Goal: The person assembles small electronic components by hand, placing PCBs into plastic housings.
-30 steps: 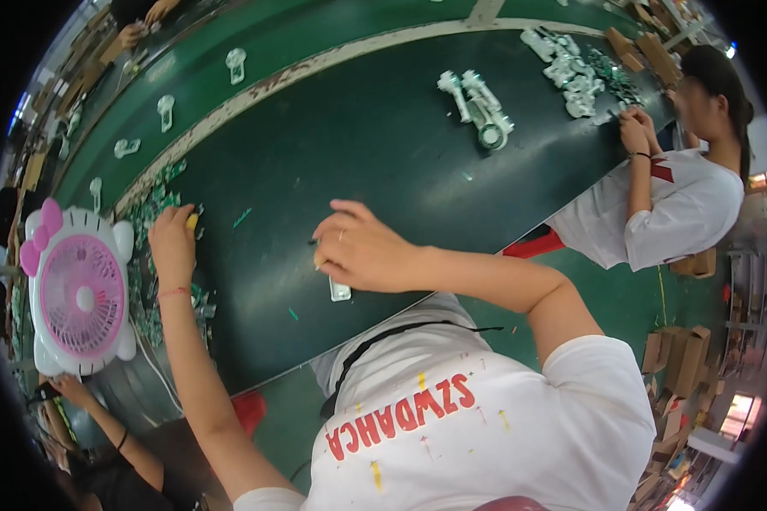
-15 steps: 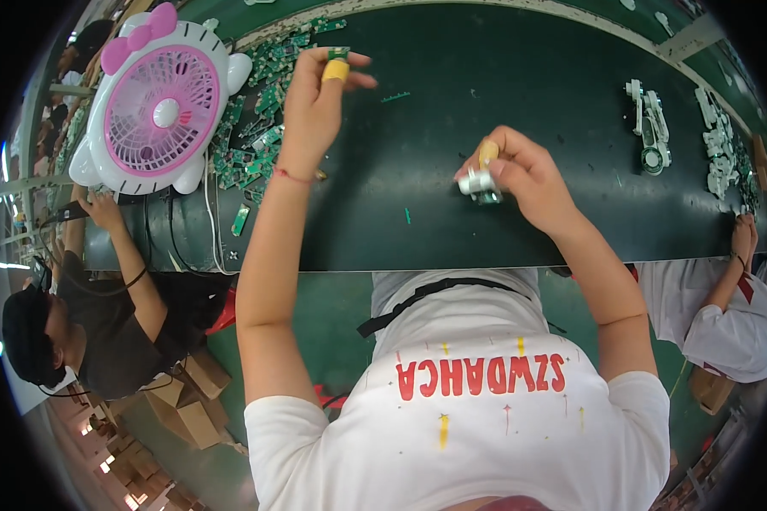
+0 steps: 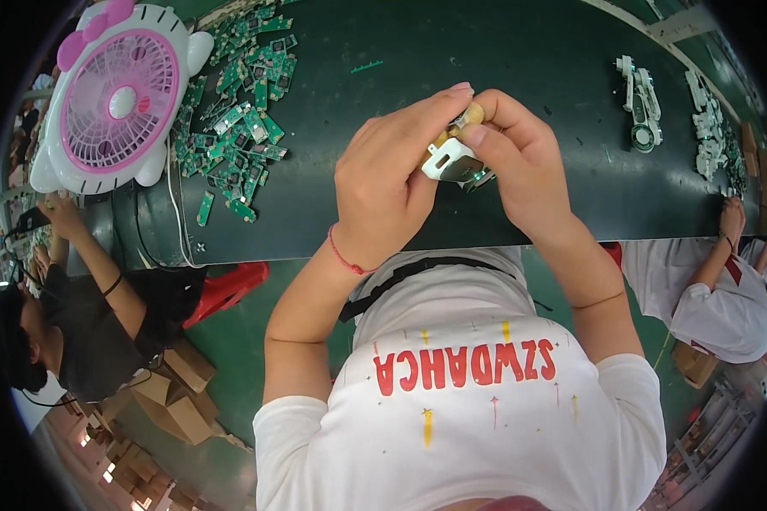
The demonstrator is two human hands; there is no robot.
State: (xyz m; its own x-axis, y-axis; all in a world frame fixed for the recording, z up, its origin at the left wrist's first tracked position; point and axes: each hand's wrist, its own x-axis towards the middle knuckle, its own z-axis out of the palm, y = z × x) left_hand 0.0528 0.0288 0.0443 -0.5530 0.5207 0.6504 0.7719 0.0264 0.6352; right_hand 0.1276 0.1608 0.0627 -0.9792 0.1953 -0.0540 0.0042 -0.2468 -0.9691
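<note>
Over the near part of the dark green work surface, my two hands meet around a small white plastic housing (image 3: 448,162) with a slot in its side and a dark face. My left hand (image 3: 388,175) is closed on its left side, its fingers reaching over the top. On the right, my right hand (image 3: 524,162) pinches it between thumb and fingers. Yellow covers sit on some fingertips. A bit of green shows at the housing's lower right. My fingers hide most of the inside, so I cannot tell whether a circuit board is in it.
Loose green circuit boards (image 3: 251,128) lie heaped at the left, beside a white and pink fan (image 3: 121,102). White assembled parts (image 3: 643,106) rest at the right, with more white pieces (image 3: 709,128) beyond. A thin green strip (image 3: 367,66) lies farther back. Co-workers sit on both sides.
My left hand, with a small green board at its fingertips, has come from the board heap to the white housing. My right hand has lifted slightly, and both hands now meet on the housing.
</note>
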